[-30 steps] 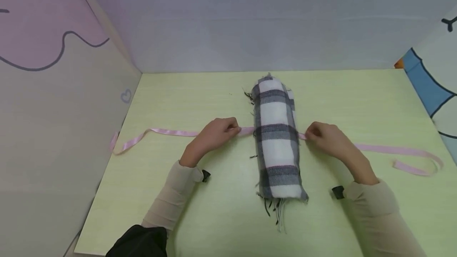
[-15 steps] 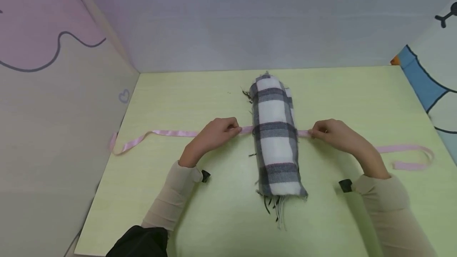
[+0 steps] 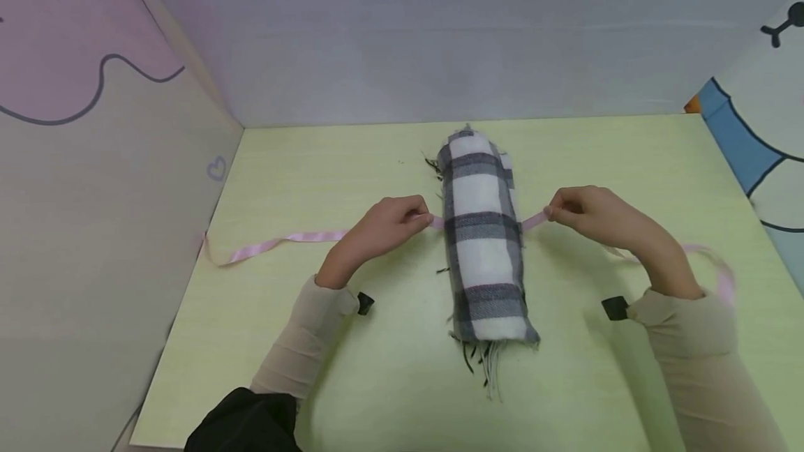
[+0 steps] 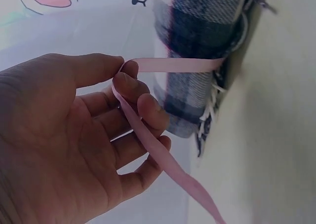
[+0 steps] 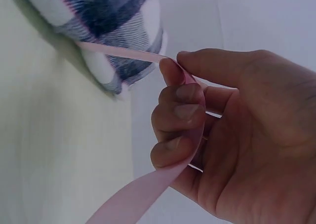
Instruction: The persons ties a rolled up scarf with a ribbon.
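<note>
A rolled grey-and-white checked scarf [image 3: 482, 229] with fringed ends lies lengthwise on the table. A pink ribbon [image 3: 314, 236] runs beneath its middle and comes out on both sides. To the left of the roll, my left hand [image 3: 386, 229] pinches the ribbon between thumb and forefinger; in the left wrist view the tail trails down past the curled fingers. On the other side my right hand [image 3: 597, 215] pinches the ribbon's other half, raised a little off the table. In the right wrist view the ribbon [image 5: 128, 53] stretches taut from under the scarf to the fingertips.
The pale yellow-green table [image 3: 389, 368] meets a plain back wall [image 3: 440, 40]. Printed side panels stand at the left and right. The ribbon's left tail reaches the table's left edge. A black item [image 3: 245, 420] shows at the bottom near the left sleeve.
My right hand has moved right and up, drawing more ribbon out from the scarf's side. My left hand has risen slightly, and both ribbon tails have shifted inward.
</note>
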A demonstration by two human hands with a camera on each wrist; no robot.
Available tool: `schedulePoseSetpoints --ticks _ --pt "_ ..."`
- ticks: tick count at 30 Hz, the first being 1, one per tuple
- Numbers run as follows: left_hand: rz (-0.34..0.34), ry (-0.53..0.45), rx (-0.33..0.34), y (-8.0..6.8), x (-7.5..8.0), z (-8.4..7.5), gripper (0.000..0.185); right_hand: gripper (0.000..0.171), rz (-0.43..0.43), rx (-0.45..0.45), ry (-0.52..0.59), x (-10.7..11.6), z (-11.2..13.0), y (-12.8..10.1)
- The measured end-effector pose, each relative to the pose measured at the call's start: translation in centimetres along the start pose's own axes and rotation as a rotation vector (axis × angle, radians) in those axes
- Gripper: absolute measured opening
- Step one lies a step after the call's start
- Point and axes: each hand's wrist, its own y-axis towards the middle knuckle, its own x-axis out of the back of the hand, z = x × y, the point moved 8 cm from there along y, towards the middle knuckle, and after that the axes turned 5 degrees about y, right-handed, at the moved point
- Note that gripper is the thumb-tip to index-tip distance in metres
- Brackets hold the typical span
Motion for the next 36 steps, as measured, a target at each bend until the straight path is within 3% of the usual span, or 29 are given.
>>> schedulePoseSetpoints --ticks 13,25,31,36 --pt "0.004 0.022 -0.09 1.4 1.5 -4.8 0.019 0.023 -0.005 0.053 -0.01 1.7 3.8 1.3" --pt "0.035 0.002 -0.193 2.0 2.2 -9.5 0.02 0.028 0.037 0.066 0.068 2.5 6.9 3.2" --pt "0.063 0.028 -0.244 1.7 1.9 -11.9 0.018 0.028 0.085 0.088 0.141 2.7 8.2 3.8" --pt "0.112 0.014 -0.321 1.5 0.8 -13.5 0.018 0.027 0.111 0.14 0.135 3.0 10.1 4.2"
